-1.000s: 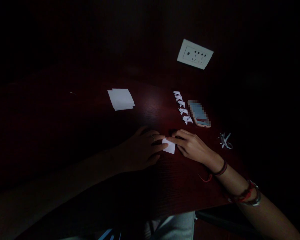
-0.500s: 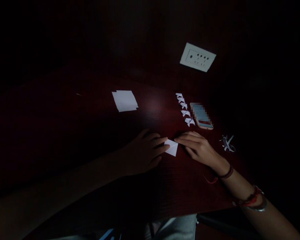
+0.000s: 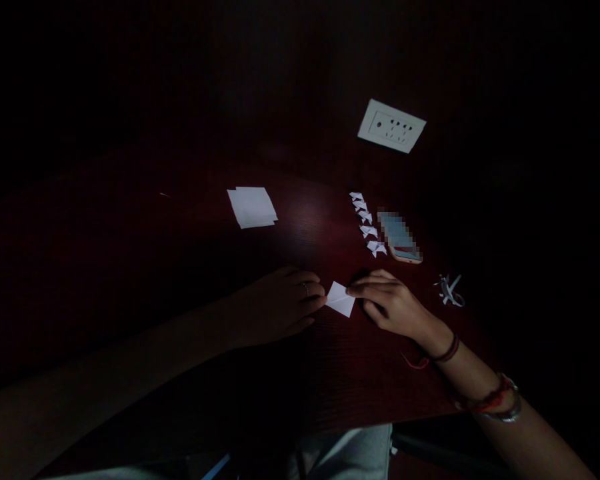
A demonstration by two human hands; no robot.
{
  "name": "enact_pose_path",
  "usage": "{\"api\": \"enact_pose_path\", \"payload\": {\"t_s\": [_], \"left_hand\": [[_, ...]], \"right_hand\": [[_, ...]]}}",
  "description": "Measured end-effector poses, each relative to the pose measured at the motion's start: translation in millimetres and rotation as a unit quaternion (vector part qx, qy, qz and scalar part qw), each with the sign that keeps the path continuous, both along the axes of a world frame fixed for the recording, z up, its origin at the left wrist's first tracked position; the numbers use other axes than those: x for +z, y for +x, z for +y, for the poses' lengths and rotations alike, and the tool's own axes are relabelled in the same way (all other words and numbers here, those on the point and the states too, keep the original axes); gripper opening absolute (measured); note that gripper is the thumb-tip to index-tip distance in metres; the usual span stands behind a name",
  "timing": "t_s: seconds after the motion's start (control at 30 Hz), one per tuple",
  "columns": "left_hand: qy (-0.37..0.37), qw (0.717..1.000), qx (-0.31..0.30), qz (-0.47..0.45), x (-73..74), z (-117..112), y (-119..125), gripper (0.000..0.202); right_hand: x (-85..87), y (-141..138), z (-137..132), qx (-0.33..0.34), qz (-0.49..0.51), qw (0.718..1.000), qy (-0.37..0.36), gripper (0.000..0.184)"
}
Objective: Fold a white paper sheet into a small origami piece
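Observation:
A small white folded paper square point(image 3: 340, 303) with a crease across it lies at an angle on the dark red table, between my two hands. The fingertips of my left hand point(image 3: 293, 303), which wears a ring, close at the paper's left corner. My right hand point(image 3: 387, 300) pinches its right edge, with the index finger lying on top and the thumb tucked below. Some of the left fingers are dim in shadow. Past the right hand stand several small folded paper figures point(image 3: 365, 217) in a row.
A stack of white paper sheets point(image 3: 253, 208) lies at the back left. To the right of the figures is a phone point(image 3: 403, 239) with a blurred screen. White scraps or strips point(image 3: 449, 291) lie at the right. A power socket point(image 3: 391, 127) is set in the wall behind.
My left fingers have drawn back from the paper's top to its left corner. My right fingertips have moved onto its right edge. The paper has turned slightly, and the view has shifted a little.

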State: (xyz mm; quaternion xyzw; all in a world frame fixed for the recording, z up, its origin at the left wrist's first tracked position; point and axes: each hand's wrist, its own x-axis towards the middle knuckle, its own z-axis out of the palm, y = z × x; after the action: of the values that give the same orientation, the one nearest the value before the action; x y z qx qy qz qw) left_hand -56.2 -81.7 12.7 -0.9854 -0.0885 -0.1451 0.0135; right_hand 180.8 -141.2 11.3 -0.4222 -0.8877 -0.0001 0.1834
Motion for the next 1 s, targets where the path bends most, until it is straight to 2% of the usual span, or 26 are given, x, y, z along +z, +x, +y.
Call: {"api": "enact_pose_path", "payload": {"t_s": [0.1,0.17,0.27,0.37,0.53,0.73,0.9,1.0], "left_hand": [[0.012,1.000,-0.006,-0.006,2.2,2,-3,0.021],[0.023,1.000,0.002,0.000,3.4,4,-5,0.021],[0.031,0.998,0.057,-0.012,3.8,8,-5,0.024],[0.009,0.992,0.120,-0.025,2.2,11,-6,0.023],[-0.066,0.977,0.187,-0.072,-1.9,14,-8,0.020],[-0.177,0.964,0.152,-0.127,-2.7,13,1,0.012],[-0.192,0.962,0.128,-0.144,-8.0,15,5,0.024],[-0.191,0.960,0.138,-0.148,-10.4,15,6,0.021]], "right_hand": [[4.6,-4,0,-0.009,0.024,0.999,-0.027,0.025],[7.6,-8,1,-0.015,0.039,0.998,-0.050,0.034],[10.3,-15,5,-0.016,0.052,0.996,-0.064,0.050],[11.3,-25,14,-0.007,0.065,0.996,-0.063,0.050],[9.3,-38,26,-0.012,0.104,0.990,-0.095,0.047],[3.5,-41,30,-0.061,0.170,0.979,-0.091,0.050],[1.2,-40,31,-0.074,0.201,0.973,-0.091,0.041],[-0.2,-39,32,-0.132,0.231,0.961,-0.074,0.040]]}}
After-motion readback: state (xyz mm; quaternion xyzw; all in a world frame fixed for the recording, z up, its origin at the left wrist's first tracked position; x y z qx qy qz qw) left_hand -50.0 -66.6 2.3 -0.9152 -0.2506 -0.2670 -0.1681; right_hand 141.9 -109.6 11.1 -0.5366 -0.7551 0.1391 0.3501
